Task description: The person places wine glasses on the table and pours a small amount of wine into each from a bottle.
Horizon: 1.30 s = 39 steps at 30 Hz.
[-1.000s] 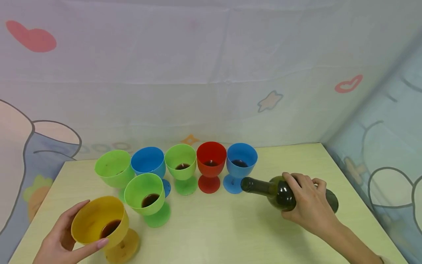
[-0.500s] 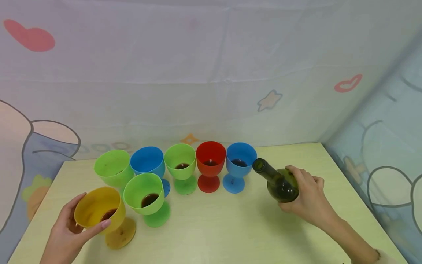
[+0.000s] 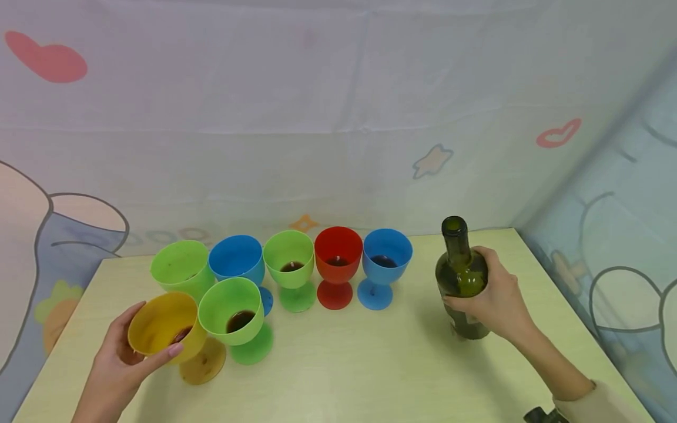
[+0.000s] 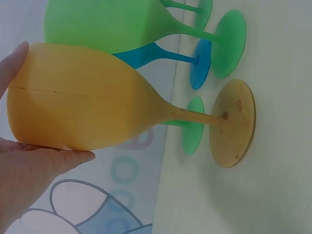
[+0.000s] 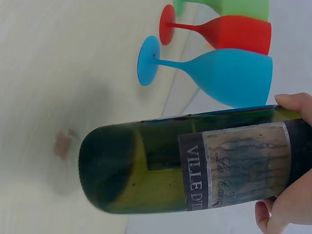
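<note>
My left hand (image 3: 113, 364) holds a yellow goblet (image 3: 153, 326) by its bowl, thumb on the near side and fingers on the left. A little dark liquid lies in it. Whether its foot (image 4: 233, 124) touches the table, I cannot tell. Close beside it stands a green goblet (image 3: 222, 308) with dark liquid. My right hand (image 3: 502, 299) grips a green glass wine bottle (image 3: 460, 279) around its upper body, neck up and nearly upright. In the right wrist view its label (image 5: 243, 165) shows, and the bottle's base appears slightly above the table.
Along the back stand another green goblet (image 3: 182, 267), a blue one (image 3: 238, 258), a green one (image 3: 296, 294), a red one (image 3: 338, 270) and a blue one (image 3: 386, 273). A reddish stain (image 5: 62, 145) marks the table below the bottle. A printed cloth (image 3: 338, 117) hangs behind.
The bottle has swung from nearly level, neck pointing left, to upright in my right hand. My left hand has moved the yellow goblet back and slightly right, closer to the green goblets.
</note>
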Each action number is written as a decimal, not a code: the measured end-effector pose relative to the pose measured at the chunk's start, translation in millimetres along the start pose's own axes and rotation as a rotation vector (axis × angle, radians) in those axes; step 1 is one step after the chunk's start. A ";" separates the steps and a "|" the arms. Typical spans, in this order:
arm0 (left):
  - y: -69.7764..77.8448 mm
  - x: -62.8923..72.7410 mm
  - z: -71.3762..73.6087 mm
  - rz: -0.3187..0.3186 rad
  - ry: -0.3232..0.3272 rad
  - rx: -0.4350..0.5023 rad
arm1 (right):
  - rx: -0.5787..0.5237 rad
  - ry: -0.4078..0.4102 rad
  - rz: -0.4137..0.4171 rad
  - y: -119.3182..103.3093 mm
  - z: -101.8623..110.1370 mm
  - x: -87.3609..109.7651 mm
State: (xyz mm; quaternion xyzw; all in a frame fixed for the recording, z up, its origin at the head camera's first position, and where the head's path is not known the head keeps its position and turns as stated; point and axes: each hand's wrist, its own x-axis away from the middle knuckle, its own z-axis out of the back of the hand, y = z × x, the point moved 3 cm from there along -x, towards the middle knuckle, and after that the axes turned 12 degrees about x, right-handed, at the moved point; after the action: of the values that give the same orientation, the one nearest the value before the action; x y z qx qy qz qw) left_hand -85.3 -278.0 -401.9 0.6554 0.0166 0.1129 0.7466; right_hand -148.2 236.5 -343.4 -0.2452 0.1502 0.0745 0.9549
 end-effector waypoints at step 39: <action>1.6 -2.8 0.5 0.036 -0.083 -0.035 | -0.336 0.119 -0.418 45.8 -35.1 -57.2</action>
State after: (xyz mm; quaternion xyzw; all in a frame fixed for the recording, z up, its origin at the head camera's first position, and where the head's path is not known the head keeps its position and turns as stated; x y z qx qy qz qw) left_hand -88.2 -278.9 -400.6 0.6465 -0.0280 0.0994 0.7559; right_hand -220.9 255.1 -374.6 -0.4296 0.1379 -0.1147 0.8850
